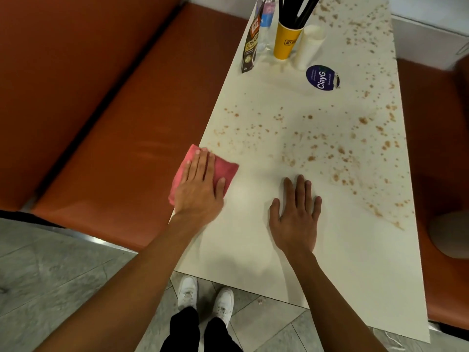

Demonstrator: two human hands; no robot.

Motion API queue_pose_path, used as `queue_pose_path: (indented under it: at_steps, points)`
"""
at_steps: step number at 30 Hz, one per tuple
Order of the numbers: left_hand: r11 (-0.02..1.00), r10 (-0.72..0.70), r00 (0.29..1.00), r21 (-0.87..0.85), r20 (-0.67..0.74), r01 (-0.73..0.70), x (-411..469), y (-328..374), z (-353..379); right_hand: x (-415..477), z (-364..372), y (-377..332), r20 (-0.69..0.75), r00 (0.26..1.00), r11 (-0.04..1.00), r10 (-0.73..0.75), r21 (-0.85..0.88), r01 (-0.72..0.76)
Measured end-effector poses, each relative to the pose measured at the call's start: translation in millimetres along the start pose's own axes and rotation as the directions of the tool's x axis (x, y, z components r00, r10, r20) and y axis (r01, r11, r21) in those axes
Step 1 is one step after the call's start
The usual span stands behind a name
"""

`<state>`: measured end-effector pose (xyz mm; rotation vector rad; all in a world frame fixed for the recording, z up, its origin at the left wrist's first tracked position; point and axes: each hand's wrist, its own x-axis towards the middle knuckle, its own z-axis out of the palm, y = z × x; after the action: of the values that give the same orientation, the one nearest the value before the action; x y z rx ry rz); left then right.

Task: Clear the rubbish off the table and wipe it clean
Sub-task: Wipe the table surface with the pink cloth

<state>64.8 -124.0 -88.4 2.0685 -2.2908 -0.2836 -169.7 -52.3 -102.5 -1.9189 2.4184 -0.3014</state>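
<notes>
- Left hand: palm down on a pink cloth, fingers straight and held close together, thumb out to the side. It presses the cloth flat; nothing is pinched.
- The cloth is folded and sits at the left edge of the counter, near end. Its left part hangs past the edge, over the orange seat.
- Right hand: flat on the bare counter just right of the cloth and apart from it. Fingers straight and slightly spread, holding nothing.
- Brown splatter covers the middle and right of the counter and runs on to the far end. The strip around both hands looks clean.
- Far left end holds a tight cluster of rubbish:
  - a dark coffee sachet pack, upright
  - a clear water bottle just behind the pack
  - a yellow paper cup holding black sticks
  - a white paper cup leaning beside the yellow one
- A round dark-blue "ClayG" sticker lies flat on the counter, just nearer than the white cup.
- A second orange seat runs along the right side.
- The floor is grey tile. White sneakers show below the near counter edge.
</notes>
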Motion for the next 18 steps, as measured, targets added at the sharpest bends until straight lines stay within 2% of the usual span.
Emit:
queue_pose_path:
  at_steps: [2,5,7,10,14,16,18]
  points:
    - [0.999,-0.017,1.000,-0.034,-0.001,0.017,4,14,1,-1,2,1,0.000,1.000,1.000,0.001,-0.011,-0.001]
    - [0.989,0.142,0.990,-0.035,-0.001,-0.142,-41,10,6,-3,1,1,0.005,1.000,1.000,0.005,-0.016,-0.005]
    - [0.980,0.197,0.980,-0.031,0.017,-0.196,-62,-7,2,-1,0,0,0.014,1.000,1.000,0.010,-0.019,-0.010]
    - [0.986,0.166,0.986,0.003,0.006,-0.166,-40,-22,1,-1,-1,-5,0.029,0.999,0.999,0.029,-0.016,-0.028]
    - [0.997,0.060,0.998,-0.040,0.005,-0.060,20,1,0,0,-5,-7,0.065,0.997,0.999,0.037,-0.003,-0.037]
    - [0.994,0.098,0.995,-0.047,0.001,-0.098,23,12,2,-1,-6,-7,0.076,0.996,0.998,0.055,0.009,-0.056]
    - [0.978,0.203,0.979,-0.046,0.003,-0.203,-5,8,4,-2,-7,-7,0.070,0.996,0.998,0.059,0.019,-0.060]
